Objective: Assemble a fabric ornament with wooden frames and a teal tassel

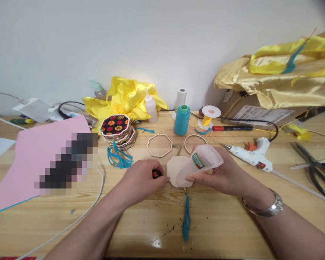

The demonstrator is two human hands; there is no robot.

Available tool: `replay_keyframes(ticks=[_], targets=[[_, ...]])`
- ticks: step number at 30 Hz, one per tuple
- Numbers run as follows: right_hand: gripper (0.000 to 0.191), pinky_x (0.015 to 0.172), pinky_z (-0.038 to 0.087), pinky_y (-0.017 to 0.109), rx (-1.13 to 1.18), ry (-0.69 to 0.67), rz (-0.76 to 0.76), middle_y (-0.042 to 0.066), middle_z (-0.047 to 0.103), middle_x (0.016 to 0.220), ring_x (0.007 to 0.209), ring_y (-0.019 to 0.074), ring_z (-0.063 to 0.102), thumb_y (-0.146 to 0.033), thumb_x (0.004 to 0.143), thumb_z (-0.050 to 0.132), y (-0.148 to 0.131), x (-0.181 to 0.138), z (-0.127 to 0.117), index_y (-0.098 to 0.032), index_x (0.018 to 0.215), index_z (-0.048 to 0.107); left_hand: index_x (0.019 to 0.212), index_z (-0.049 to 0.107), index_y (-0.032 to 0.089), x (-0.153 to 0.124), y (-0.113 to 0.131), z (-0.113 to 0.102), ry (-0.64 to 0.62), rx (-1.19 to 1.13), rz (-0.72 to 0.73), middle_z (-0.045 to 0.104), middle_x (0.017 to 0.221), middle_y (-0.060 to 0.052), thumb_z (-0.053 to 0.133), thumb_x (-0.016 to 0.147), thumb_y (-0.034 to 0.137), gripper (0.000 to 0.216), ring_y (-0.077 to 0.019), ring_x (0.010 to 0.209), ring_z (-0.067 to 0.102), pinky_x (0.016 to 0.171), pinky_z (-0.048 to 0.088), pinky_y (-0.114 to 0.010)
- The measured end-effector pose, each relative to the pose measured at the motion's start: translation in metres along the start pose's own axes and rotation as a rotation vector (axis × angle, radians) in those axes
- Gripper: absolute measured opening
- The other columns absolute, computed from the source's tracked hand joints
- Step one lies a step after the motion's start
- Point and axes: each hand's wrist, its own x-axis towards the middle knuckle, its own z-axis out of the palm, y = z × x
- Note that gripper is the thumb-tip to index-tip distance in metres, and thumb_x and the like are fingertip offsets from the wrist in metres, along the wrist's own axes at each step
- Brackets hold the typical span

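My right hand (227, 173) grips a translucent plastic glue bottle (199, 164), tipped nozzle-down onto a pale scalloped wooden piece (175, 168) lying on the wooden table (141, 216). My left hand (141, 180) is closed at the piece's left edge, pinching a small black patterned bit (157, 174). A teal tassel (186, 216) trails from under the piece toward me. Two empty scalloped and round wooden rings (159, 145) lie just behind.
A stack of black patterned scalloped pieces (117, 131) with teal tassels stands at left centre. Teal thread cone (182, 120), white bottle (151, 107), yellow satin (130, 97) behind. Hot glue gun (253, 153) and scissors (316, 169) at right. Pink sheet (38, 155) at left.
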Motion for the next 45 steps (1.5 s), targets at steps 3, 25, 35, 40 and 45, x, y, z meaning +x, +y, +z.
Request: replay_keyframes(ticks=[3,25,35,40,45], targets=[[0.017,0.052,0.037,0.02,0.001,-0.011,-0.023,-0.004,0.056,0.07,0.06,0.0087,0.048,-0.026,0.075,0.07,-0.001,0.0,0.002,-0.018,0.079,0.056,0.068,0.066,0.021,-0.001,0.001,0.0,-0.026,-0.004,0.019,0.065,0.066,0.001,0.059,0.071,0.038,0.019,-0.0168,0.064,0.057,0.056,0.037,-0.026],[0.017,0.051,0.039,0.021,-0.061,-0.087,-0.024,-0.002,0.06,0.072,0.059,0.0103,0.051,-0.028,0.074,0.07,0.001,-0.003,-0.02,-0.02,0.086,0.061,0.071,0.068,0.022,0.001,-0.003,0.004,-0.036,0.019,0.021,0.067,0.069,0.0,0.056,0.073,0.04,0.021,-0.0172,0.064,0.057,0.056,0.036,-0.026],[0.018,0.053,0.045,0.022,-0.095,0.001,0.026,-0.002,0.061,0.07,0.06,0.0118,0.054,-0.033,0.074,0.07,0.009,-0.004,-0.033,-0.02,0.079,0.058,0.07,0.067,0.022,0.002,-0.004,0.004,-0.038,0.038,0.021,0.065,0.068,0.0,0.056,0.074,0.042,0.023,-0.0169,0.063,0.056,0.055,0.035,-0.026],[0.018,0.051,0.043,0.022,-0.1,0.01,0.045,-0.002,0.061,0.069,0.06,0.0118,0.054,-0.034,0.074,0.07,0.009,-0.003,-0.034,-0.019,0.077,0.059,0.069,0.066,0.022,0.002,-0.003,0.004,-0.04,0.043,0.024,0.065,0.068,0.001,0.057,0.073,0.043,0.023,-0.0169,0.064,0.056,0.056,0.035,-0.025],[0.019,0.05,0.042,0.021,-0.061,0.013,0.053,-0.002,0.06,0.068,0.059,0.0111,0.054,-0.034,0.073,0.071,0.008,-0.005,-0.035,-0.019,0.077,0.06,0.07,0.066,0.022,0.002,-0.003,0.004,-0.042,0.046,0.02,0.065,0.068,0.001,0.057,0.074,0.042,0.023,-0.0171,0.065,0.056,0.056,0.036,-0.026]])
